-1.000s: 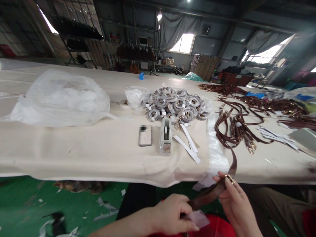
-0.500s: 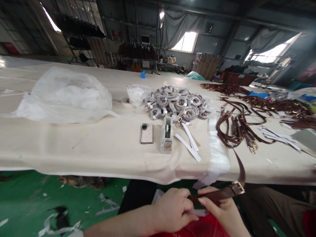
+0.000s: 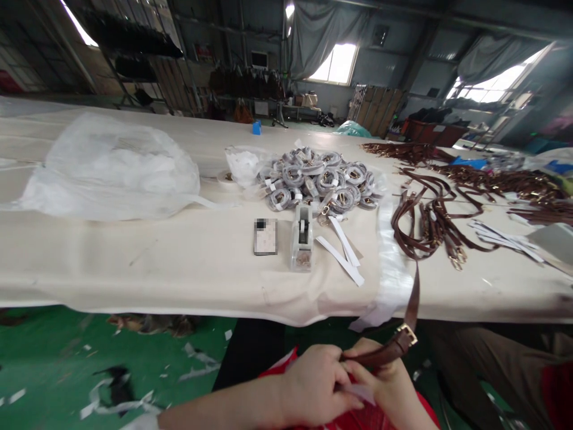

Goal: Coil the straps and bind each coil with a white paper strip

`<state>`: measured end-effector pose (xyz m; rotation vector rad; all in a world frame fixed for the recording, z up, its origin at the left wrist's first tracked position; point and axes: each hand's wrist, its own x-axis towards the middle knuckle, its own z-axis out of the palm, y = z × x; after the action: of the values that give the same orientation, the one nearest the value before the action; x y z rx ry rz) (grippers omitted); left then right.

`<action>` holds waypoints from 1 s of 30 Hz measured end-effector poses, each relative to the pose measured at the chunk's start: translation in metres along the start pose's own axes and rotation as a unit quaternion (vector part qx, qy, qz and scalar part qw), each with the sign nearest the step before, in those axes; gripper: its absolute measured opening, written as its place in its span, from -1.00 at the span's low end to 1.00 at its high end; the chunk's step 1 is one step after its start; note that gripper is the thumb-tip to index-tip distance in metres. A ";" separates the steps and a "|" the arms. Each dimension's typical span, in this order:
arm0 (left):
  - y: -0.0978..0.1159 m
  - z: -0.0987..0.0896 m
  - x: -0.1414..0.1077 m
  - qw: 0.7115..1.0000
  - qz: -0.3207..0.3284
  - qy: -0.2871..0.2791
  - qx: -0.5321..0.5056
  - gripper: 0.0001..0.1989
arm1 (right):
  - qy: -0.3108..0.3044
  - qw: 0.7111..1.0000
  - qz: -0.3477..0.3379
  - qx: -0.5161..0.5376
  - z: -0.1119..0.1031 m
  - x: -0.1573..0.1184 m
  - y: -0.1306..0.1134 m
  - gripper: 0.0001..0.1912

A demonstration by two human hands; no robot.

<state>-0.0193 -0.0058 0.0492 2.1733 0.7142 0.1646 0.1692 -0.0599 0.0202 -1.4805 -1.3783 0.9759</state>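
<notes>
Both your left hand (image 3: 316,381) and right hand (image 3: 390,382) grasp the brown strap (image 3: 394,348); its far length, meeting the strap pile (image 3: 432,224), might snag if pulled.

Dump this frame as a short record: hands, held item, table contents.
left_hand: left hand gripping brown strap, pale strip at its fingers
right_hand: right hand holding same strap, beside left
buckle: gold-toned buckle, beyond right hand, toward table
table_center: tape dispenser, white strips right of it, wrapped coils behind
table_right: loose brown straps
table_left: translucent plastic bag
</notes>
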 end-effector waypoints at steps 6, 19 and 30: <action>0.001 -0.007 0.004 0.999 0.013 -0.020 -0.037 -0.71 | 0.032 0.998 0.045 0.043 -0.004 -0.005 -0.001 -0.70; -0.007 0.011 -0.002 0.985 -0.057 -0.066 -0.150 -0.65 | 0.017 0.999 0.012 -0.050 -0.011 -0.007 0.002 -0.78; -0.007 0.008 0.004 0.988 -0.032 -0.051 -0.145 -0.67 | 0.070 0.997 0.023 -0.002 -0.004 -0.019 0.000 -0.76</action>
<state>-0.0164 -0.0059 0.0383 1.8660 0.6582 0.1155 0.1712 -0.0787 0.0210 -1.5602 -1.2524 0.8813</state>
